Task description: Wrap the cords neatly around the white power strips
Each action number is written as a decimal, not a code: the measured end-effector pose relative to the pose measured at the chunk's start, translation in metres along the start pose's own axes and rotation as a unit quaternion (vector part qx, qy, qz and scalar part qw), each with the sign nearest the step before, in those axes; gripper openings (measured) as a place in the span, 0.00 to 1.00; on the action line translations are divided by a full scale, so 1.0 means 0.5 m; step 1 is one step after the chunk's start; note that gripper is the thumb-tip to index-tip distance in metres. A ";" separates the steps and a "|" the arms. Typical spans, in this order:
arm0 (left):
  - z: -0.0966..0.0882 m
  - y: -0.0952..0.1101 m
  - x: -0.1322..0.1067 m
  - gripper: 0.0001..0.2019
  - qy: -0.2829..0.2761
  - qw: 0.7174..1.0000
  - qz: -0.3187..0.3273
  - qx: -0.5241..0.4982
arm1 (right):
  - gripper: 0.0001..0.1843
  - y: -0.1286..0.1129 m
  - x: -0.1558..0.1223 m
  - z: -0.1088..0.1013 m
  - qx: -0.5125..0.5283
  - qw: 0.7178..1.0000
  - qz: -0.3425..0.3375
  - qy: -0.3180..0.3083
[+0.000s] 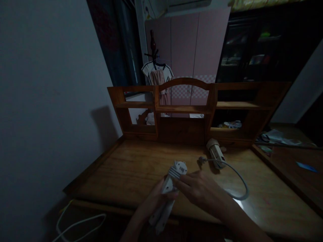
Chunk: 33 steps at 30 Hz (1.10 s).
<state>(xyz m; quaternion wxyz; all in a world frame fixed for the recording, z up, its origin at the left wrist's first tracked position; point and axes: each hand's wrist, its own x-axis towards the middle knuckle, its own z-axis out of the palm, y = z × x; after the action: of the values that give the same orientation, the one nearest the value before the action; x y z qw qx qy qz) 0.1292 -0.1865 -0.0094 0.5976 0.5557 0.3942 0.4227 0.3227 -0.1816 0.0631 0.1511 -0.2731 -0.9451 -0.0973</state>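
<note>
While the room stays dim, a person at a wooden desk (pixel 141 168) holds a white power strip (pixel 168 188) upright at the near edge, around six o'clock, the left hand (pixel 157 198) wrapped closed around its lower body and the right hand (pixel 202 190) resting fingertips on its side. A small lamp (pixel 214 153) with a looping white cord (pixel 239 188) lies at one o'clock. The strip seems to be under inspection or adjustment; any next move likely needs a steady left grip.

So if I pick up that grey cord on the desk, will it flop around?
Probably. The grey cord lies in a loose curve, so it looks bendy, not stiff. It seems thin, so likely light. One end runs to a small device, which may drag along.
</note>
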 end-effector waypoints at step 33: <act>0.074 0.033 -0.093 0.56 0.136 0.961 0.052 0.235 | 0.18 0.105 0.053 0.043 0.677 0.717 0.135 -0.091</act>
<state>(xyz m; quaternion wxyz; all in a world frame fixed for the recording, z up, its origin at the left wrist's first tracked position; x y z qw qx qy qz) 0.1476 -0.2421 0.0098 0.3683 0.6371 0.5307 0.4205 0.3251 -0.1195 0.0569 0.2200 -0.2297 -0.7210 0.6156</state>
